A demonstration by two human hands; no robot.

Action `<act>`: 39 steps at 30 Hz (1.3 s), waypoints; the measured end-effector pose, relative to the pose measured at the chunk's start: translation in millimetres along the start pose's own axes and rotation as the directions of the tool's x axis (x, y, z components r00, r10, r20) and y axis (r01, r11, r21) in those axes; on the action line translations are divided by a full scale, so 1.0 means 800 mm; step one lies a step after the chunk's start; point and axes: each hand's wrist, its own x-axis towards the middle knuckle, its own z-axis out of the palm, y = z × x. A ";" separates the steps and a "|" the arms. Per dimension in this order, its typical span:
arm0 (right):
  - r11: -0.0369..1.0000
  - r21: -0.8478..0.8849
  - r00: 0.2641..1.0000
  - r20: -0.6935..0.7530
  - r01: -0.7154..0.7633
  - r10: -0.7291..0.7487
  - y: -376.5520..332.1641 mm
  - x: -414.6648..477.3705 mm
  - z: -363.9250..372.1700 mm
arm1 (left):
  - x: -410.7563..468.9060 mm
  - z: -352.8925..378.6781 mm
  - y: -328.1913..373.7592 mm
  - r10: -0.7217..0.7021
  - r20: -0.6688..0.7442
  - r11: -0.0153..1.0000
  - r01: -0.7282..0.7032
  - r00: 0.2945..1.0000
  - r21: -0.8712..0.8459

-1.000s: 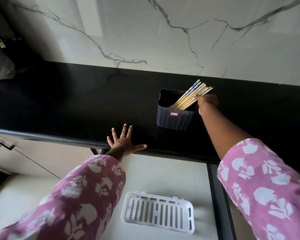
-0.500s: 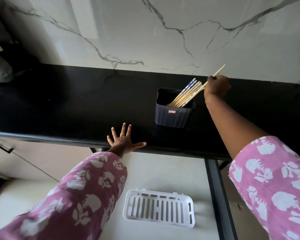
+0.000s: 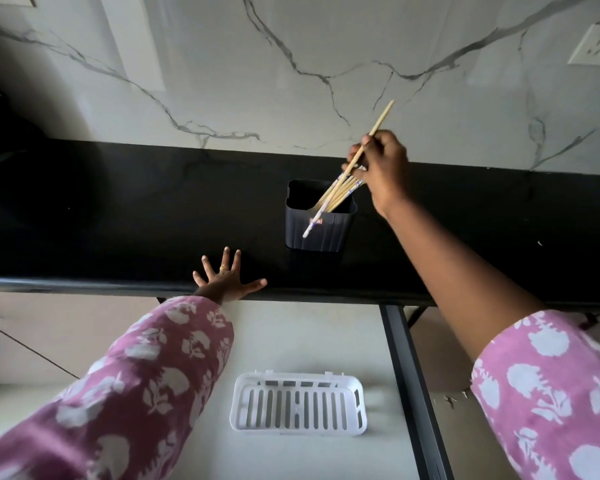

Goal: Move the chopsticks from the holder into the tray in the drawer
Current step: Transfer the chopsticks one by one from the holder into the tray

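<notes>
Head view: Over the last second the right hand [image 3: 381, 164] has gone from reaching at the bundle's tops to drawing one chopstick [image 3: 378, 125] up and away. The stick now slants steeply, its plain end high against the marble wall [image 3: 291, 46]. Its patterned tip shows in front of the holder [image 3: 326, 233], so it looks clear of the rim. The first transfer appears to be under way.

The other chopsticks [image 3: 338, 194] lean in the holder's back right corner, on the black counter [image 3: 118, 220]. The white slatted tray [image 3: 291, 427] lies bare in the open drawer [image 3: 291, 341] below.

The right arm stretches forward, wrist raised. Thumb and fingers pinch the stick near its middle. Whether they also touch the leaning tops cannot be told. The left hand [image 3: 227, 278] has stayed flat on the counter's front edge, fingers spread, holding nothing.
</notes>
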 end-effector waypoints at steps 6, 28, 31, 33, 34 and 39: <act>0.978 -0.144 0.947 0.262 -0.153 0.186 0.085 -0.083 0.035 | 0.008 -0.002 -0.009 0.019 0.025 1.000 -0.019 0.999 -0.005; 0.416 -0.772 0.583 0.636 0.481 0.506 0.328 -0.323 0.035 | 0.013 -0.004 -0.005 0.010 0.019 1.000 -0.010 1.000 -0.002; 0.403 -0.749 0.542 0.660 0.526 0.520 0.334 -0.323 0.039 | 0.015 -0.003 -0.006 0.016 0.027 1.000 -0.016 1.000 -0.008; 0.393 -0.736 0.528 0.672 0.551 0.519 0.339 -0.326 0.040 | 0.016 -0.004 -0.007 0.017 0.031 1.000 -0.017 0.999 -0.014; 0.395 -0.726 0.518 0.682 0.562 0.516 0.342 -0.328 0.040 | 0.016 -0.005 -0.007 0.018 0.032 1.000 -0.018 0.999 -0.013; 0.336 -0.659 0.431 0.718 0.672 0.546 0.349 -0.322 0.041 | 0.014 -0.007 -0.007 0.025 0.034 1.000 -0.025 0.999 -0.016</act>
